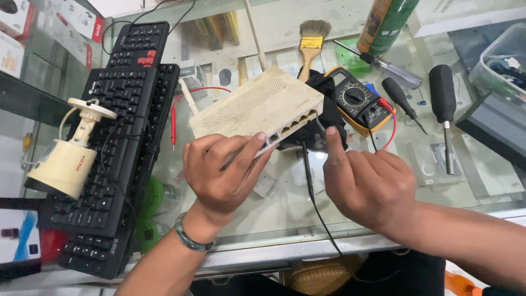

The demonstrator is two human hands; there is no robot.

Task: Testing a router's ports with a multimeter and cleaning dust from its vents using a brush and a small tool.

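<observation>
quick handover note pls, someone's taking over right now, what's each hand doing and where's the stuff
Left hand: grips the near corner of the cream router, tilted up off the glass counter, port side facing the person.
Right hand: holds nothing, index finger pointing up near the ports.
Black cable runs down from the router's port side and off the counter edge.
Multimeter sits behind the router, screwdrivers to its right, paintbrush behind.
Done: router lifted, case shut.
Left: nothing opened, tools untouched.
</observation>
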